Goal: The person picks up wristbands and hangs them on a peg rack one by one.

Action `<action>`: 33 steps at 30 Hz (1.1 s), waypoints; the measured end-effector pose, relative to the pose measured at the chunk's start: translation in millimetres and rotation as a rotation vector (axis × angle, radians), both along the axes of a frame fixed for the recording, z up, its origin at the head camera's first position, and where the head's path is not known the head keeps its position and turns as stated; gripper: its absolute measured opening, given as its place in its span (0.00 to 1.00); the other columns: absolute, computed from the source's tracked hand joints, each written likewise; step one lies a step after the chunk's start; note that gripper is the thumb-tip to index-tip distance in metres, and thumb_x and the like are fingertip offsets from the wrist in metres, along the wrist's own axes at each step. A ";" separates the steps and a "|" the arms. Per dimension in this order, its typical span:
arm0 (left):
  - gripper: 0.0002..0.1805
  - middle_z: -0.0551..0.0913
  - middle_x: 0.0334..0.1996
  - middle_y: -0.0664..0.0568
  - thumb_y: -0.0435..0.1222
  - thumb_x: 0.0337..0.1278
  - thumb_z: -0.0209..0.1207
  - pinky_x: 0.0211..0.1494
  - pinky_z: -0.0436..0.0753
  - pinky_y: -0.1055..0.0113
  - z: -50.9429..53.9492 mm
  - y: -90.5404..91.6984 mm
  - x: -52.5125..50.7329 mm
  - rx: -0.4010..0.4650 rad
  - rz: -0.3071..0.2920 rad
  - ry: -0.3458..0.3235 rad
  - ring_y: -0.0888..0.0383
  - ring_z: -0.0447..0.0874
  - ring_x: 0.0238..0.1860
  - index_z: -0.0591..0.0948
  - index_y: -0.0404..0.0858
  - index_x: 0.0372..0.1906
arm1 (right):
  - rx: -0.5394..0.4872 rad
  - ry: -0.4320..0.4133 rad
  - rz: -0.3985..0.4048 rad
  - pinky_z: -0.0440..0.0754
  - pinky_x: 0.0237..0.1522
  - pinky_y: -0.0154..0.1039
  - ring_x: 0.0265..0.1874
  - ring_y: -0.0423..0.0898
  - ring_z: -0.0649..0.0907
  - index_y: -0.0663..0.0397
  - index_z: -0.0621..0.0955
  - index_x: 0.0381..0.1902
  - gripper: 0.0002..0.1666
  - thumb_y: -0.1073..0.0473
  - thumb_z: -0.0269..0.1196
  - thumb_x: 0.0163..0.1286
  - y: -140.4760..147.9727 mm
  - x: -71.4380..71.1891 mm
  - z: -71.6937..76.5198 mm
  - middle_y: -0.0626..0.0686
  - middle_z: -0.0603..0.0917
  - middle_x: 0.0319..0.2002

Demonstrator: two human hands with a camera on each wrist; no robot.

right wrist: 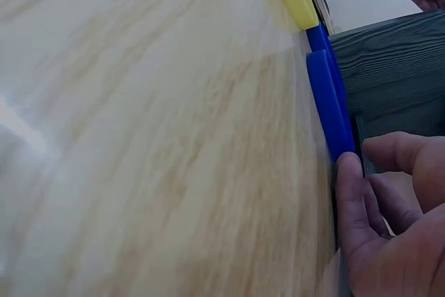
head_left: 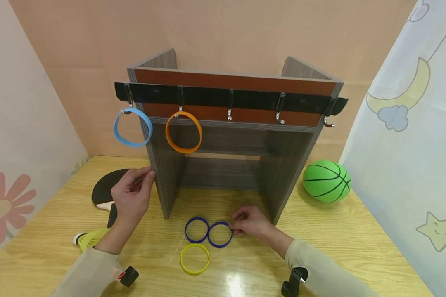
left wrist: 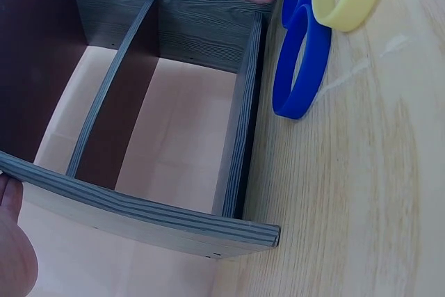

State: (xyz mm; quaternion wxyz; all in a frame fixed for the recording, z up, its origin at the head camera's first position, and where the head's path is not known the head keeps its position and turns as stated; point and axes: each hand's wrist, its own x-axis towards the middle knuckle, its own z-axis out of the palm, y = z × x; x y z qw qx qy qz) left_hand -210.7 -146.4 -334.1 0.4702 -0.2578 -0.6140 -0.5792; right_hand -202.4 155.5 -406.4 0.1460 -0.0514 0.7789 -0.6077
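Observation:
A dark grey wooden shelf (head_left: pixel 163 181) stands on the table. My left hand (head_left: pixel 134 189) grips the front edge of its left side panel between thumb and fingers; the left wrist view shows part of that hand (left wrist: pixel 12 241) at the panel. Two dark blue wristbands lie flat before the shelf, one left (head_left: pixel 196 229) and one right (head_left: pixel 220 234). A yellow wristband (head_left: pixel 195 259) lies nearer me. My right hand (head_left: pixel 250 222) is at the right blue wristband's outer edge, fingertips touching it, thumb and finger apart in the right wrist view.
A black strip (head_left: pixel 208 94) with several metal hooks crosses the shelf's top front. A light blue wristband (head_left: pixel 148 123) and an orange wristband (head_left: pixel 200 132) hang from its two left hooks. A green ball (head_left: pixel 327 181) sits right; a paddle (head_left: pixel 105 187) and a yellow shuttlecock (head_left: pixel 91 238) lie left.

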 end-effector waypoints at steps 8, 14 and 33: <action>0.06 0.82 0.27 0.38 0.21 0.51 0.63 0.39 0.82 0.74 -20.8 -8.4 -16.2 0.017 -0.013 -0.005 0.62 0.82 0.32 0.81 0.17 0.33 | 0.034 0.066 0.033 0.84 0.24 0.40 0.19 0.47 0.82 0.70 0.78 0.35 0.12 0.69 0.68 0.54 -1.2 1.7 -6.3 0.56 0.82 0.22; 0.06 0.81 0.27 0.37 0.21 0.51 0.62 0.39 0.82 0.74 -23.2 -9.0 -16.6 0.012 -0.012 -0.007 0.62 0.82 0.32 0.80 0.17 0.33 | 0.089 0.113 0.072 0.83 0.21 0.38 0.17 0.46 0.81 0.68 0.80 0.30 0.08 0.69 0.69 0.53 -0.7 2.1 -9.5 0.56 0.81 0.18; 0.05 0.81 0.26 0.39 0.15 0.47 0.60 0.39 0.82 0.75 -21.2 -8.6 -18.0 0.014 0.010 -0.008 0.63 0.82 0.31 0.81 0.17 0.32 | 0.105 0.111 0.061 0.81 0.17 0.37 0.16 0.48 0.81 0.66 0.78 0.28 0.04 0.69 0.63 0.55 1.8 6.8 -2.6 0.56 0.80 0.19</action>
